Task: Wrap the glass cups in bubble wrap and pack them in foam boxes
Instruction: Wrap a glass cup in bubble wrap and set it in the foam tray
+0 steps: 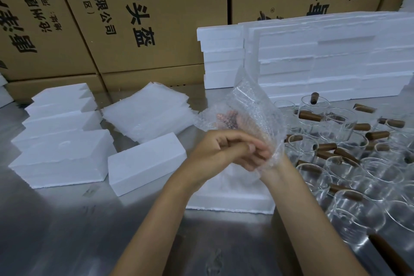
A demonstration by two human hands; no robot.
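Both my hands hold a bundle of bubble wrap (248,105) above the steel table, with something brownish showing through it. My left hand (226,148) curls its fingers over the wrap's lower edge. My right hand (272,163) is mostly hidden behind the wrap, gripping it from the far side; only the wrist shows clearly. Directly below lies an open foam box (230,199). Several clear glass cups (342,127) with brown wooden handles crowd the table on the right. A stack of bubble wrap sheets (147,114) lies at centre left.
Closed foam boxes (62,154) stand in a row at the left, one more (145,163) beside them. Foam slabs (313,56) are stacked at the back right. Cardboard cartons (134,18) wall the rear. Bare steel tabletop (67,231) lies near me.
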